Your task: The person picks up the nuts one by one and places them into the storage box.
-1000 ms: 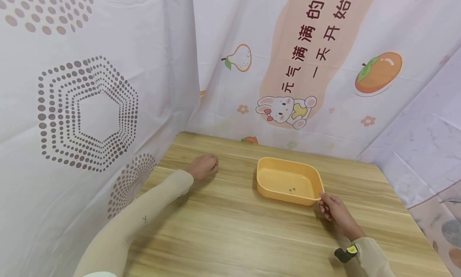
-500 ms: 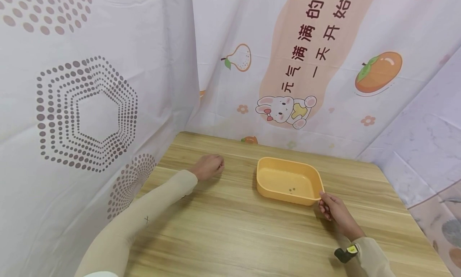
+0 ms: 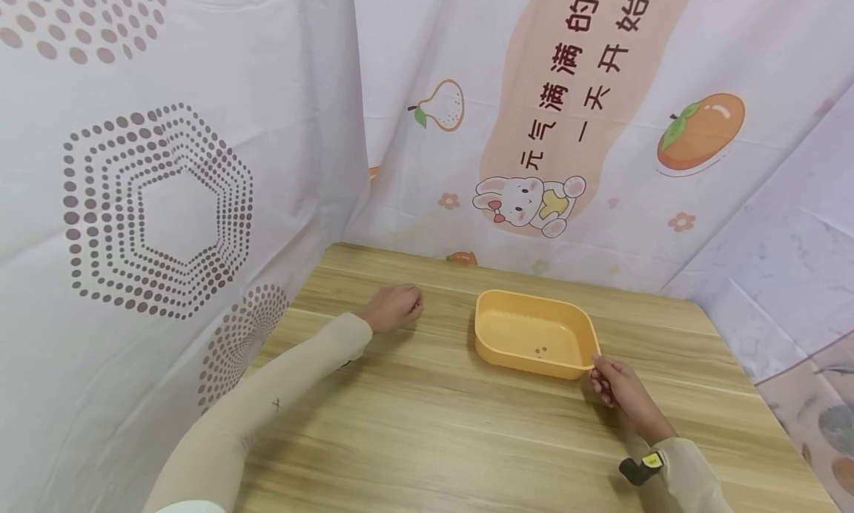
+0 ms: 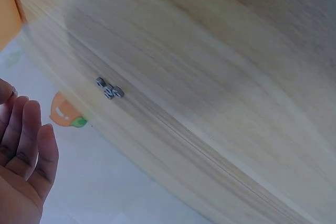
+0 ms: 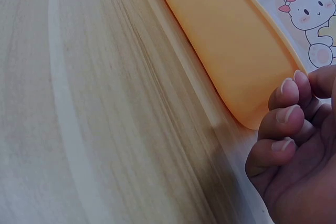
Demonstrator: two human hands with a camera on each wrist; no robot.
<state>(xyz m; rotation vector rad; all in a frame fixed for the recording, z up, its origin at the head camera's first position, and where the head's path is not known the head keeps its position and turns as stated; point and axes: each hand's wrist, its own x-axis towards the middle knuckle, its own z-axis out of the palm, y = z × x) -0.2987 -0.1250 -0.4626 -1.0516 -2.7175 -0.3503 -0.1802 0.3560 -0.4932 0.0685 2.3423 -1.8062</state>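
A shallow yellow tray (image 3: 489,350) sits on the wooden table, with several small nuts (image 3: 541,350) on its floor. My right hand (image 3: 623,394) pinches the rim at its near right corner; the right wrist view shows thumb and fingertips (image 5: 300,80) at that rim. Left of the tray, my left hand (image 3: 394,308) is held over the table, fingertips together. In the left wrist view a small grey metal nut (image 4: 14,92) shows at the pinch of thumb and finger, mostly hidden. Several more grey nuts (image 4: 109,88) lie clustered on the tabletop there.
The wooden table (image 3: 427,431) ends at a printed white curtain (image 3: 414,202) behind and another patterned curtain (image 3: 280,150) on the left. A dark device with a yellow label (image 3: 642,468) is strapped at the right wrist.
My left hand has moved steadily to the right, toward the tray. The right hand and the tray stay where they were.
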